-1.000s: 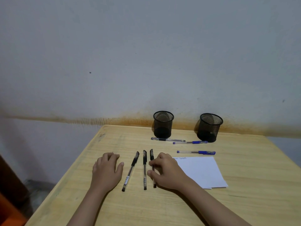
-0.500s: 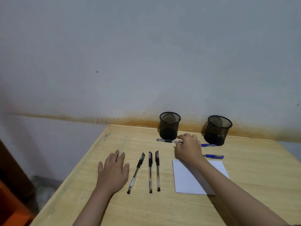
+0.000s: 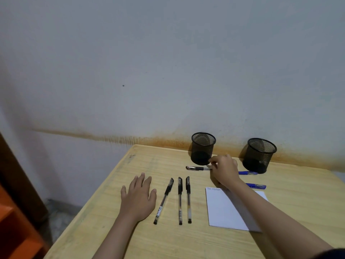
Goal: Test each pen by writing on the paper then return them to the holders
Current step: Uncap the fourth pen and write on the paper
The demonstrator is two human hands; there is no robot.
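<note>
The right hand, which a second ago lay on the three black pens, now pinches a clear pen before the left holder, probably to test it on the paper, while the left hand stays flat, fingers spread, steadying the table.

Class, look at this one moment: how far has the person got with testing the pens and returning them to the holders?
Done: a little writing at the top of the paper. In hand: the right hand pinches a pen lying by the left holder; the left hand rests flat. Left: both holders look empty, the right holder too; three black pens and two blue pens lie on the table.
</note>
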